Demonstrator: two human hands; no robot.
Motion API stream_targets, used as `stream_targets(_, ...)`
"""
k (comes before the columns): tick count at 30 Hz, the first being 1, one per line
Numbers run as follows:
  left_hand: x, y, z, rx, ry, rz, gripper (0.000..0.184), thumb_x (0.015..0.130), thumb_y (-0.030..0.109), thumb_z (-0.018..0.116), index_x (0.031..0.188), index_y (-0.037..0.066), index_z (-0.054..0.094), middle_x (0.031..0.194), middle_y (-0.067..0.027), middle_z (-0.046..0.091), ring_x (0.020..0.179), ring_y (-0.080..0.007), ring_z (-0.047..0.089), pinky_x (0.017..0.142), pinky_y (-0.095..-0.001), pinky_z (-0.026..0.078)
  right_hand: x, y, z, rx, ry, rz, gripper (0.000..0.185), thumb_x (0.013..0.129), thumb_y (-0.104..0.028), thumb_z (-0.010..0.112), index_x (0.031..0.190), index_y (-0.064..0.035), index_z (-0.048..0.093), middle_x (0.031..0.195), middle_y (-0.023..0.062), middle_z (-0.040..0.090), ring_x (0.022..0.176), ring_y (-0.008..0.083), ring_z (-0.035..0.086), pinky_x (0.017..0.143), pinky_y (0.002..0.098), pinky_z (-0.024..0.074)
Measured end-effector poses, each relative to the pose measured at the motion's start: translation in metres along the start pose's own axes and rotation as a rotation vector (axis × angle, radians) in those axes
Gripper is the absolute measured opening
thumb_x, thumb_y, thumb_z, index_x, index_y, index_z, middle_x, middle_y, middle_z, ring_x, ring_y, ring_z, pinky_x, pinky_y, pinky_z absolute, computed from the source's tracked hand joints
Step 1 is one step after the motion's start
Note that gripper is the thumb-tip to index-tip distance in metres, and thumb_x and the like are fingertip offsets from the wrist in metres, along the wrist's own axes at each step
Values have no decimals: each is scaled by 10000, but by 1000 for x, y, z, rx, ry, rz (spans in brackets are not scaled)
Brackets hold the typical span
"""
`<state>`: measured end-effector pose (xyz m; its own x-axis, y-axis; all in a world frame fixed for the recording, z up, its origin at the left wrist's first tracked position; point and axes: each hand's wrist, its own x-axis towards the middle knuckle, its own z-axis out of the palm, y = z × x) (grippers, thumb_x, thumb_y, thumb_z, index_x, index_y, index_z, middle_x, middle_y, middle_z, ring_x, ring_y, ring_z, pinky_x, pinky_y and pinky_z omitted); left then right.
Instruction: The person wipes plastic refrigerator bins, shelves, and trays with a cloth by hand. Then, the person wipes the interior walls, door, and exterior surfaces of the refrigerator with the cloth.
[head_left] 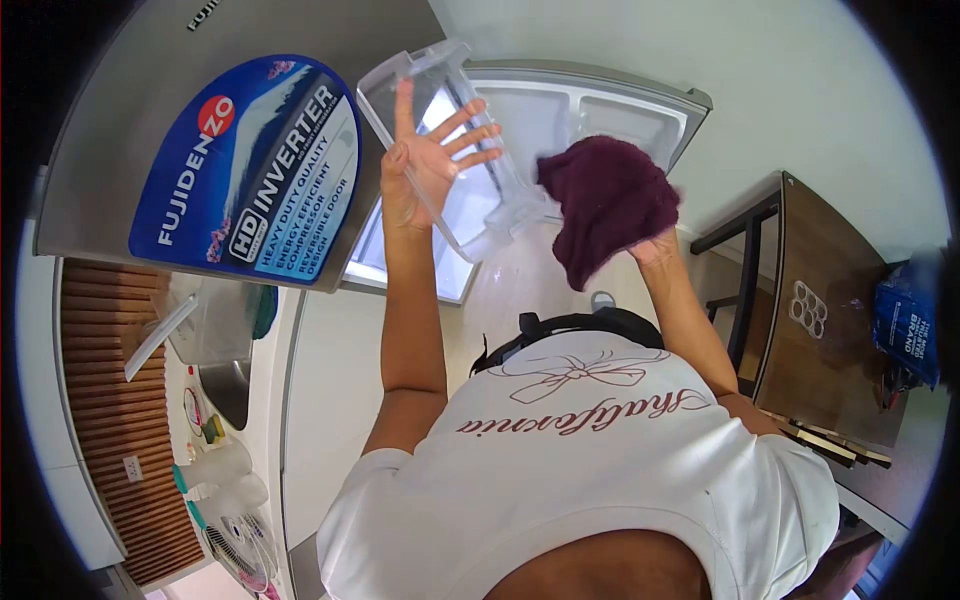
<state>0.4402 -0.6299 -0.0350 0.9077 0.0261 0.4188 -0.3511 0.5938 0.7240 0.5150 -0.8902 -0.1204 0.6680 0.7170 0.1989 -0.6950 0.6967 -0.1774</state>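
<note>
A clear plastic fridge door bin [492, 178] is up in the air before the fridge. My left hand [430, 165] supports it, fingers spread along the clear plastic and the thumb by its left edge. In my right hand [655, 247] is a dark maroon cloth [612, 200], bunched and hanging over the fingers, which it mostly hides. The cloth's left edge is close to the bin's right end; whether they touch I cannot tell. Behind both, the fridge door [625, 125] stands open, showing its white moulded inner side.
An upper fridge door [100, 150] with a blue label [250, 170] is at the left. Below it runs a counter with a sink [228, 390] and plastic containers [225, 475]. A brown table [830, 300] at the right bears a clear multi-ring plastic piece [808, 310] and a blue packet [908, 320].
</note>
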Motion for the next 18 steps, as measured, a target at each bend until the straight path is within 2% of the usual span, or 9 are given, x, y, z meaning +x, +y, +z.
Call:
stream_targets(3,1,-5,15,-53,17,-64,1041,660,527,706,1424,359,18,1265,-386,336,1088,-545,451,849,-640,410,13,2,45,-230,-34,-20,477,915,-309,457,1292,-19,418,1294,130,483,1176,276,472,1004,419,376)
stream_targets(4,2,-7,19,-60,30,-91,1066,646,549,706,1426,355,6,1258,-375,353,1077,-531,464,844,-633,417,23,-5,31,-804,-6,-7,429,888,-206,500,1256,5,443,1257,119,513,1148,285,485,975,405,386)
stream_targets(5,3,-11,23,-68,44,-119,1092,632,572,707,1429,351,-6,1251,-364,369,1067,-517,478,838,-626,425,26,-3,36,-805,-7,-24,429,888,-206,500,1256,5,443,1257,119,513,1148,285,485,975,405,386)
stream_targets(7,1,-18,29,-89,85,-101,1096,653,527,719,1448,263,13,1240,-254,450,1066,-349,532,919,-493,435,43,19,61,-1458,-300,-274,409,823,-199,560,1190,-32,497,1190,118,542,1082,288,521,950,392,393)
stream_targets(9,0,-28,35,-145,85,-130,1011,704,433,715,1453,218,72,1232,-194,481,1084,-279,531,944,-401,434,58,42,80,-2100,-605,-526,394,757,-192,621,1125,-69,550,1122,117,571,1015,292,557,925,379,399)
stream_targets(10,-1,-28,60,-137,173,-61,825,739,327,692,1405,97,264,1189,-164,521,1064,-249,546,935,-359,443,64,50,82,-2105,-594,-530,394,757,-192,621,1125,-69,550,1122,117,571,1015,292,557,925,379,399)
stream_targets(13,-11,-33,50,92,346,-185,677,748,338,658,1275,-6,407,1164,-168,546,1062,-272,558,932,-398,456,76,57,78,-2054,-539,-654,290,724,-178,614,991,-68,588,1017,120,591,947,303,571,868,375,422)
stream_targets(14,-11,-33,57,32,422,-201,526,721,249,667,1142,-25,512,1078,-139,584,988,-233,584,892,-339,471,74,58,80,-2056,-494,-665,263,740,-145,600,989,-66,576,998,114,587,929,294,563,835,376,431)
stream_targets(18,-16,-33,51,13,465,-172,401,715,238,665,1032,12,569,1017,-120,600,941,-215,594,857,-328,488,71,65,84,-2072,-354,-670,211,761,-112,571,966,-61,570,917,102,587,856,278,562,757,367,444)
